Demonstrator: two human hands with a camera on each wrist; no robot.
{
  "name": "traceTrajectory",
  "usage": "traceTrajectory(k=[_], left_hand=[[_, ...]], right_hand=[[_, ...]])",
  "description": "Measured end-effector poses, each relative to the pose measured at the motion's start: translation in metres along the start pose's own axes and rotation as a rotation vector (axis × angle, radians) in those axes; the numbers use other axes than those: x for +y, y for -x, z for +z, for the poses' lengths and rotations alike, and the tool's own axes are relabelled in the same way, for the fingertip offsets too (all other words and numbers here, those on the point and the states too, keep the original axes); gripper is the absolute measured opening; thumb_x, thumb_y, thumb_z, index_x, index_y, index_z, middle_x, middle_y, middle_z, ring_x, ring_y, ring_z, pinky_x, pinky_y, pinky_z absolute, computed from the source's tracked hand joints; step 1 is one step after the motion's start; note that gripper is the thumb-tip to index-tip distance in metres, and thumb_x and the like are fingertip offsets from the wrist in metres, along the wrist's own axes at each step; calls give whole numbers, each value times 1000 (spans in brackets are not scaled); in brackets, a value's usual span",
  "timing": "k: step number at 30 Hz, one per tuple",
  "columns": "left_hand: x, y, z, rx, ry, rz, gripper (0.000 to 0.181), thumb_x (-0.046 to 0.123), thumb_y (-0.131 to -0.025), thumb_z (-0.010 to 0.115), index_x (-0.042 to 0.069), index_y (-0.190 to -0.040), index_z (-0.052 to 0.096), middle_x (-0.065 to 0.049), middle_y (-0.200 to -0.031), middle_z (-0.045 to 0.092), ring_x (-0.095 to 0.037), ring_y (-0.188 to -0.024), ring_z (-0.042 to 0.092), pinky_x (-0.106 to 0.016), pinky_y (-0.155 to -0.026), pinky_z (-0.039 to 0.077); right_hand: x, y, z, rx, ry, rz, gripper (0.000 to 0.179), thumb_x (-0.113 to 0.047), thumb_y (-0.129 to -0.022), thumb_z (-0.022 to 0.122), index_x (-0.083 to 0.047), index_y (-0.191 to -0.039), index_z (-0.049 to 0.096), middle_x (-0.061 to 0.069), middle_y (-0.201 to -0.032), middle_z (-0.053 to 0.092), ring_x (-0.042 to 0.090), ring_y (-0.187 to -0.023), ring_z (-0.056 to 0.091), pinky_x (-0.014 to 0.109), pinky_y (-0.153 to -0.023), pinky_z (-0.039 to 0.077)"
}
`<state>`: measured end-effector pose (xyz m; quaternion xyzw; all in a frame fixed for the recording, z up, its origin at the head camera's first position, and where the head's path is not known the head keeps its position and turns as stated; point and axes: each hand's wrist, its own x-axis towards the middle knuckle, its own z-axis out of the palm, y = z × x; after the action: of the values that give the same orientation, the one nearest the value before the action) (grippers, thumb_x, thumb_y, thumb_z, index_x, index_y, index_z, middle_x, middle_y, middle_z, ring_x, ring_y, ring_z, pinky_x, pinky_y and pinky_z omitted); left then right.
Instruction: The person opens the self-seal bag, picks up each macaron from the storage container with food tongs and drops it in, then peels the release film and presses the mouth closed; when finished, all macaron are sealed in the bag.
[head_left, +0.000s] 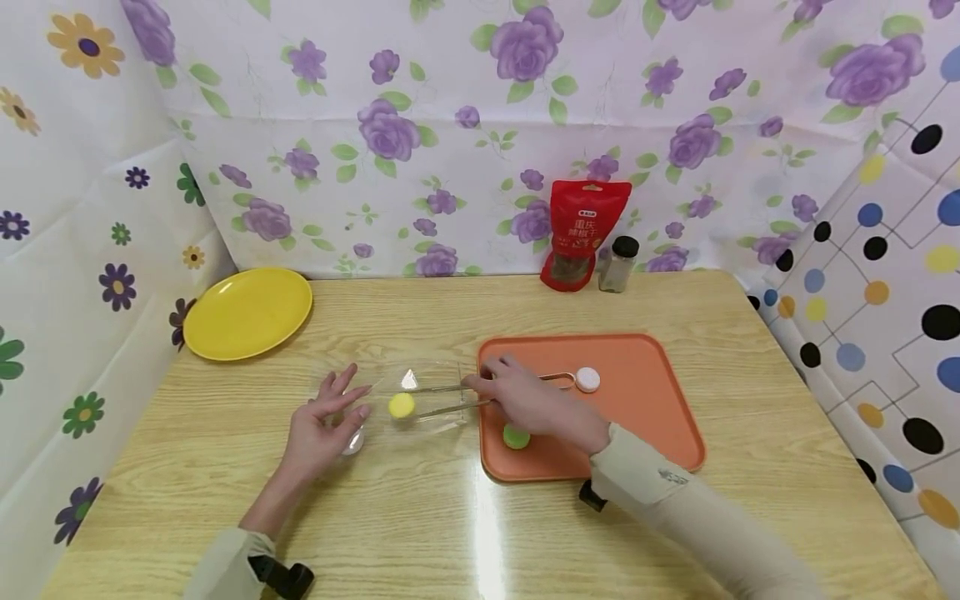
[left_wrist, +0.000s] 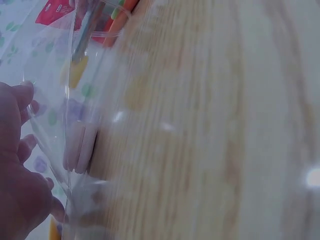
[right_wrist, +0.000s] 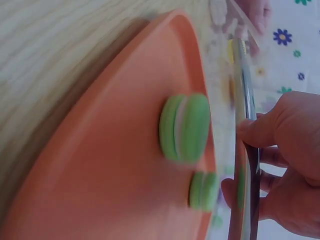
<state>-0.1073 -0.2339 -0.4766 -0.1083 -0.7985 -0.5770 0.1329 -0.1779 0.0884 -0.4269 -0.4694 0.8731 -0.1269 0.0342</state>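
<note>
My left hand grips the closed end of a clear plastic container lying on its side on the table. A pale pink macaron sits inside it, near that hand. Metal tongs are held in my right hand, over the left edge of the orange tray. Their tips reach into the container, at a yellow macaron; how firmly they pinch it cannot be told. On the tray lie a green macaron, a second green one hidden from the head view, and a pale macaron.
A yellow plate stands at the table's back left. By the back wall are a red pouch and a small black-capped jar. Patterned cloth hangs behind and along both sides.
</note>
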Motion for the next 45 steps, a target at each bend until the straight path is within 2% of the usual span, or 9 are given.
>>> traceTrajectory(k=[3,8,14,18,28,34,39,42,45], left_hand=[[0,0,1,-5,2,-1,26,-7,-86,73,-11,-112,70,-27,-146,45,-55,-142,18,-81,-99,-3],[-1,-1,3,-14,7,3,28,-8,-86,73,-11,-113,69,-27,-146,45,-56,-142,17,-81,-99,-4],[-1,-2,3,-24,22,-6,28,-9,-85,73,-11,-113,69,-26,-147,44,-55,-143,15,-81,-99,-5],[-1,-4,3,-24,9,-7,28,-9,-85,74,-11,-112,70,-26,-147,44,-55,-143,16,-81,-99,-4],[-2,-3,4,-18,4,23,28,-11,-84,73,-11,-112,70,-27,-145,46,-57,-141,17,-82,-98,-2],[-3,-2,4,-18,2,19,28,-10,-84,74,-10,-112,70,-27,-146,46,-56,-142,18,-82,-98,-2],[-2,-1,4,-11,15,13,27,-9,-86,73,-10,-112,70,-25,-146,45,-54,-143,17,-82,-99,-3],[-3,-1,5,-10,21,11,27,-9,-86,73,-10,-113,70,-25,-146,45,-54,-143,17,-82,-99,-3],[-4,-1,5,-9,20,9,27,-9,-87,72,-10,-113,70,-25,-147,45,-55,-142,17,-81,-99,-3]], right_hand=[[-6,-14,6,-4,58,-34,43,4,-95,61,-13,-134,61,7,-105,53,22,-83,41,30,-66,38],[-15,-31,12,8,123,-73,42,3,-95,59,-10,-135,60,8,-102,53,22,-80,42,31,-73,36],[-26,-43,15,-41,105,-4,41,-5,-100,59,-12,-140,57,7,-108,53,23,-84,39,29,-66,35],[-30,-49,19,-40,99,16,41,-7,-100,59,-14,-140,58,8,-111,54,25,-90,43,27,-62,39],[-38,-60,27,-76,150,45,43,-8,-101,58,-19,-143,57,4,-111,54,22,-89,42,26,-67,41],[-40,-63,29,-99,145,71,46,-7,-101,57,-22,-145,55,4,-115,53,22,-92,43,24,-64,43],[-38,-61,25,-101,98,67,46,-7,-100,58,-18,-145,55,5,-116,52,23,-92,41,23,-62,43],[-36,-52,19,-97,87,56,46,-7,-100,59,-16,-145,55,5,-115,52,23,-91,39,24,-63,40],[-32,-35,9,-83,83,36,48,-5,-98,61,-14,-145,54,6,-112,51,23,-89,38,27,-64,36]])
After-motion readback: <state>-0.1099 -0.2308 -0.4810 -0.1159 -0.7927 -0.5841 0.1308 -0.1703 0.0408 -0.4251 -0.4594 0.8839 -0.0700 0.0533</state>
